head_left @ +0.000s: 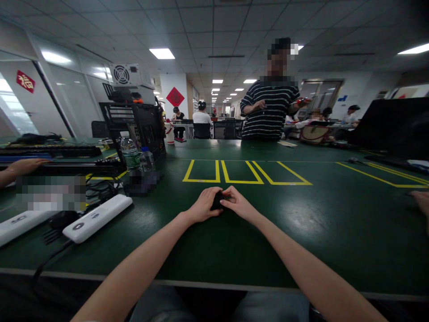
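Both my hands meet on the green table (pixel 301 223) just in front of me. My left hand (pixel 203 205) is curled round a small black object (pixel 217 201) from the left. My right hand (pixel 236 203) pinches the same object from the right, fingers pressed together. Most of the black object is hidden between the hands, so I cannot make out what it is. Beyond the hands lie three yellow taped boxes (pixel 241 172) marked on the table.
White power strips (pixel 97 218) and cables lie at the left, with two water bottles (pixel 130 154) and a black computer case (pixel 140 123) behind. A person in a striped shirt (pixel 270 112) stands across the table. Another person's hand (pixel 25 166) rests at far left.
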A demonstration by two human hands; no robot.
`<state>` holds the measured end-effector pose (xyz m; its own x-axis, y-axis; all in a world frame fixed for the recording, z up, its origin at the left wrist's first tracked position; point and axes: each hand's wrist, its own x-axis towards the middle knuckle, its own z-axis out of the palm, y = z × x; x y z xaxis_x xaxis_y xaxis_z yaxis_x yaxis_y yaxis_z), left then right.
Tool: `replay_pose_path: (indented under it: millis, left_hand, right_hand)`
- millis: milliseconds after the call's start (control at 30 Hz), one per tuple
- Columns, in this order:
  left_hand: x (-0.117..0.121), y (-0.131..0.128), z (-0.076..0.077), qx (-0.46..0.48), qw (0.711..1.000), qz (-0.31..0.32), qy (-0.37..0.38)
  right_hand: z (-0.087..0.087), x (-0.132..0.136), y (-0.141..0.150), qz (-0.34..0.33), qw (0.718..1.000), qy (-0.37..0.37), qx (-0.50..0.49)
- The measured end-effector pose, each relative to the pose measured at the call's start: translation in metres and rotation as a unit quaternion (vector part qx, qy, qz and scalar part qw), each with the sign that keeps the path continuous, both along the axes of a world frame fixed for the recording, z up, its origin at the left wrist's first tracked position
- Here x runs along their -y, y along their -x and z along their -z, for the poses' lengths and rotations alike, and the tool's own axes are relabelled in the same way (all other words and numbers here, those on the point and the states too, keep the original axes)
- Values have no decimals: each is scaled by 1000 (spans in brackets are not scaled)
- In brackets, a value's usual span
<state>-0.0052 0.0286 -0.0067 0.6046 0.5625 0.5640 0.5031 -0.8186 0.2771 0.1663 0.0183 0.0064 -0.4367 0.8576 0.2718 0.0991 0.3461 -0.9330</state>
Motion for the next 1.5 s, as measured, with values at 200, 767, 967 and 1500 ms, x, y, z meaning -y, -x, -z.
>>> replay_pose_path:
  millis: [200, 767, 967, 1500]
  left_hand:
    - [2, 0, -2, -2, 1000, -1, 7]
    - [2, 0, -4, -3, 1000, -4, 10]
    - [1, 0, -2, -6, 1000, -4, 7]
    - [5, 1, -6, -2, 1000, 2, 19]
  right_hand:
    - [-9, 7, -2, 12, 998, 46, 36]
    - [-4, 1, 0, 24, 999, 22, 21]
    - [1, -3, -2, -5, 999, 30, 20]
    - [-9, 5, 0, 38, 997, 47, 45]
